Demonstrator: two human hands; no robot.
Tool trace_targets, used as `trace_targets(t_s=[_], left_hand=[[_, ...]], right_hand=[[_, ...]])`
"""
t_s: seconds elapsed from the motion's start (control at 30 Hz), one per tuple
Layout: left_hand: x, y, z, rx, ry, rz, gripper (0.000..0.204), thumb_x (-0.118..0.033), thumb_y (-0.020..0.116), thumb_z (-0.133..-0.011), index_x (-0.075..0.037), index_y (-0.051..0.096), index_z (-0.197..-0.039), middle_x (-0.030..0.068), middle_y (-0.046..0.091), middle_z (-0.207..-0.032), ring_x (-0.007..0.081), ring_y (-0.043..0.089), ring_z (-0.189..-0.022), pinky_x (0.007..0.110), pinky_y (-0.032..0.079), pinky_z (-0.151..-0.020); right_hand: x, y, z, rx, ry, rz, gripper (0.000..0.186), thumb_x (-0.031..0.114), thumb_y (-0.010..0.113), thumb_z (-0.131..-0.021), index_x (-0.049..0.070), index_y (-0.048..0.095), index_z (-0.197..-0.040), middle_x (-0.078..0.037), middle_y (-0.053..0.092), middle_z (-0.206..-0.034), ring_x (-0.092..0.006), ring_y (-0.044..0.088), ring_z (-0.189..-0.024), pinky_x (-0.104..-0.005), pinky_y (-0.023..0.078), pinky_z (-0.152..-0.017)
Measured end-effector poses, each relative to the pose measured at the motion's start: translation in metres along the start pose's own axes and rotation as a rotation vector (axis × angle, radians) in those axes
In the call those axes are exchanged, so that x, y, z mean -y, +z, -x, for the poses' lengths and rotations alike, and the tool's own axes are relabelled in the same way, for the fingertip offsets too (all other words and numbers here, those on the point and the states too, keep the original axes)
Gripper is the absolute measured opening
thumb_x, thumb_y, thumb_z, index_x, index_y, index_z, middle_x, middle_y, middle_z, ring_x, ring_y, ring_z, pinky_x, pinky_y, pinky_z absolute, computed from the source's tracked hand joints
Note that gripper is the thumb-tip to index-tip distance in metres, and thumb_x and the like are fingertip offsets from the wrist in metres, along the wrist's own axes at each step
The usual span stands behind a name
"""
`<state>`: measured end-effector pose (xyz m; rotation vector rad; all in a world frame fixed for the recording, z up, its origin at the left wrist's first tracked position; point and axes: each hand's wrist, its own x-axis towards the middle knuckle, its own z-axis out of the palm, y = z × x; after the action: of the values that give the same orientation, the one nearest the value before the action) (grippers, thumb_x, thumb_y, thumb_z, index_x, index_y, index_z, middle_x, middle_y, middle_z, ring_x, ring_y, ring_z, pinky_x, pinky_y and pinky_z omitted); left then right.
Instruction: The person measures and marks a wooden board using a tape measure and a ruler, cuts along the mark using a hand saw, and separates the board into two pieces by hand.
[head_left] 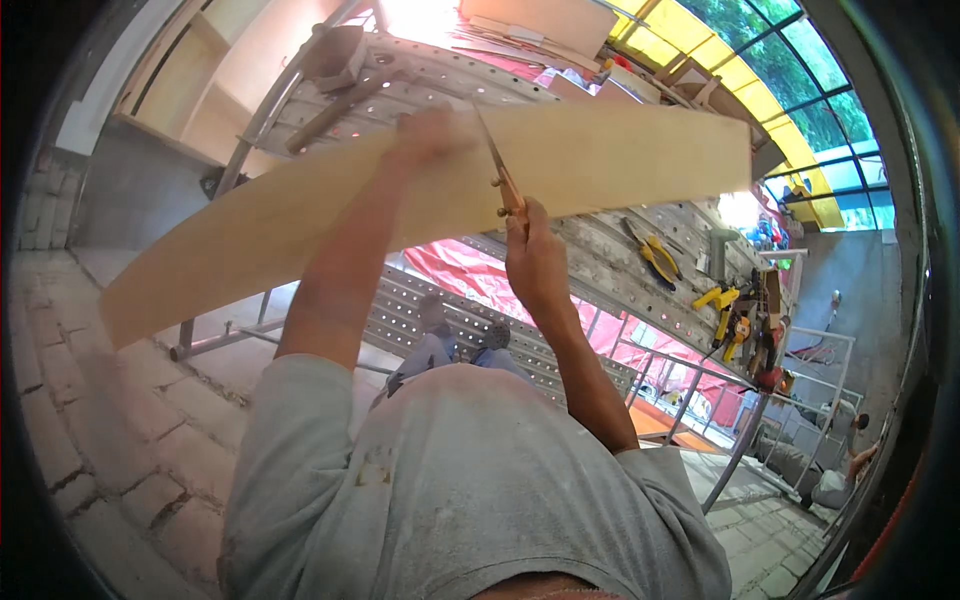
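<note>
A long pale wooden board (640, 150) lies tilted across a perforated metal scaffold deck (600, 250), its left end reaching out over the side. My right hand (530, 240) grips the wooden handle of a saw (497, 163) with brass-coloured fastenings; its narrow blade points up to the board's far edge. My left hand (435, 135) is at that far edge, just left of the blade, blurred by motion, so its fingers cannot be made out. My feet stand on a lower perforated plank (400, 325).
Yellow-handled pliers (658, 258) and other tools (738, 330) lie at the deck's right. Wood offcuts (530, 40) and a metal channel piece (335, 55) are at the back. Scaffold rails (690, 400) surround me, a brick wall (170, 420) stands left, and another person (830, 485) is at lower right.
</note>
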<state>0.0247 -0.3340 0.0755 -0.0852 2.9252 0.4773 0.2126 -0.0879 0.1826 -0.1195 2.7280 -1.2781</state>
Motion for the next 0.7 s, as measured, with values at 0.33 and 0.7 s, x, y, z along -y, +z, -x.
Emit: trace_targets(t_s=[0.33, 0.7], left_hand=[[0.007, -0.003, -0.038, 0.170, 0.047, 0.106, 0.102, -0.067, 0.082, -0.069, -0.008, 0.052, -0.147, 0.0188, 0.056, -0.148, 0.0330, 0.056, -0.135, 0.051, 0.041, -0.112], [-0.002, 0.024, 0.015, -0.032, 0.016, -0.043, 0.088, -0.061, 0.079, -0.076, -0.013, 0.054, -0.145, 0.0179, 0.047, -0.148, 0.0398, 0.043, -0.140, 0.057, 0.037, -0.114]], right_hand=[[-0.045, -0.054, 0.081, -0.349, -0.124, -0.032, 0.032, 0.017, 0.053, -0.105, -0.001, 0.052, -0.132, -0.014, 0.063, -0.073, -0.0238, 0.061, -0.056, -0.0379, 0.047, -0.052], [-0.081, -0.010, 0.095, -0.222, -0.048, -0.157, 0.028, 0.013, 0.056, -0.104, 0.001, 0.054, -0.130, -0.016, 0.063, -0.074, -0.0224, 0.057, -0.057, -0.0370, 0.044, -0.054]])
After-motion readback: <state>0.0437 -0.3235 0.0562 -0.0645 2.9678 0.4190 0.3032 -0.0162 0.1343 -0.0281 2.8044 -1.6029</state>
